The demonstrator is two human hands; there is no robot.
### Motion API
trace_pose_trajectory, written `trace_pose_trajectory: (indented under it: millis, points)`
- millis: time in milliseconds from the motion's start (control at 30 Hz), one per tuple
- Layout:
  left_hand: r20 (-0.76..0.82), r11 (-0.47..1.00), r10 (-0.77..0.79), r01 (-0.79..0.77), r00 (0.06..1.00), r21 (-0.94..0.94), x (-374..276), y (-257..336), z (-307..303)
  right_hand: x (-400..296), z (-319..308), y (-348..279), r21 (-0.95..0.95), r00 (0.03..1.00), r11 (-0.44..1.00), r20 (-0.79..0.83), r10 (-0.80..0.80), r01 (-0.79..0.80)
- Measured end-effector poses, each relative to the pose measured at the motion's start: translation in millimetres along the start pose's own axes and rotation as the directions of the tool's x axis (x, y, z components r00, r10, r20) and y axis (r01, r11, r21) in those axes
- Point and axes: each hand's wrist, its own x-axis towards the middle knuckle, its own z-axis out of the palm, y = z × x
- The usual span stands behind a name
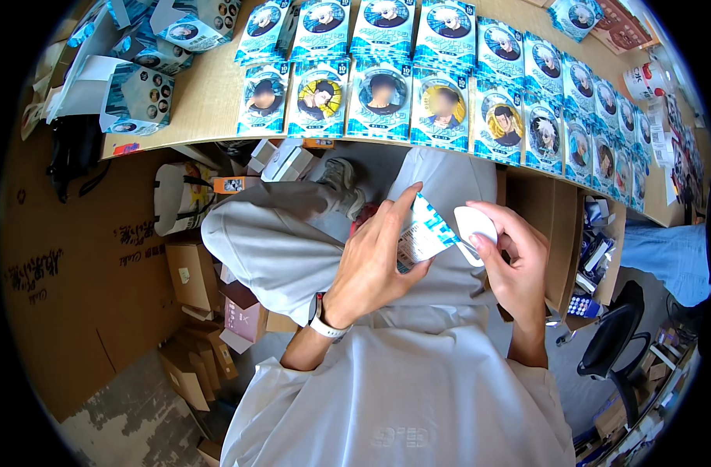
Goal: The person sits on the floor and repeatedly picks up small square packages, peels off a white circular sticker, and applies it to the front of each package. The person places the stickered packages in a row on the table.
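Note:
Above my lap, my left hand (367,265) grips a blue-and-white printed card packet (428,233), its printed side with small text tilted up. White rounded pieces (474,224), apparently card stock, are pinched between the thumb and fingers of my right hand (516,260). They meet or nearly meet the packet's right corner; whether they go inside it cannot be made out. Beyond my knees, rows of similar blue packets (381,96) with round character pictures line the front of the wooden table (204,96).
Blue printed boxes (137,96) crowd the table's left end. Cardboard boxes (192,274) stand on the floor at left, and an open carton (594,262) holds small boxes at right. A black chair (615,335) and another person's blue-clad leg (665,257) are farther right.

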Motion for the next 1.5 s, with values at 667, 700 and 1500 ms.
trace_pose_trajectory:
  millis: [667, 700, 1500]
  points:
    - [0.414, 0.647, -0.237, 0.46, 0.879, -0.608, 0.4, -3.8, -12.7, 9.6, -10.9, 1.0, 0.047, 0.988, 0.998, 0.143, -0.057, 0.05]
    - [0.425, 0.636, -0.245, 0.475, 0.871, -0.608, 0.0, -3.0, -11.4, 10.0, -10.8, 2.7, 0.057, 0.987, 0.997, 0.149, -0.058, 0.05]
    - [0.398, 0.7, -0.289, 0.476, 0.871, -0.533, 8.9, 14.4, -8.2, 8.1, 0.0, -0.8, 0.054, 0.976, 0.987, 0.15, -0.159, 0.153]
